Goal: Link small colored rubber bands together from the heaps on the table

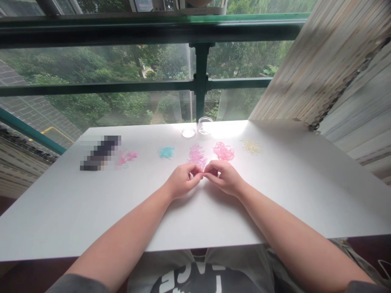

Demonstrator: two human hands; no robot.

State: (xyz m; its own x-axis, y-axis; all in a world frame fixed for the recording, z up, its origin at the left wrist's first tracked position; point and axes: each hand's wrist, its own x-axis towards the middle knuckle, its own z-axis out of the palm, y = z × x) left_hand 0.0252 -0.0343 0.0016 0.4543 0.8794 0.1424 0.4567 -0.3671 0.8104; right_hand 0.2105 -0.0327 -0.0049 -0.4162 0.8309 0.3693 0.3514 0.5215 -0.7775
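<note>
Lilac strands (pixel 197 154) lie beside the left hand (pixel 183 179) and right hand (pixel 225 177).

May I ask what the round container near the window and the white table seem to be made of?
The container looks like clear, glossy plastic, possibly glass: its walls are see-through. The table seems laminate or painted board, smooth with a slight sheen, as bright glare shows on it.

Bare tabletop (pixel 183 224) before the colored piles (pixel 197 154)
</note>
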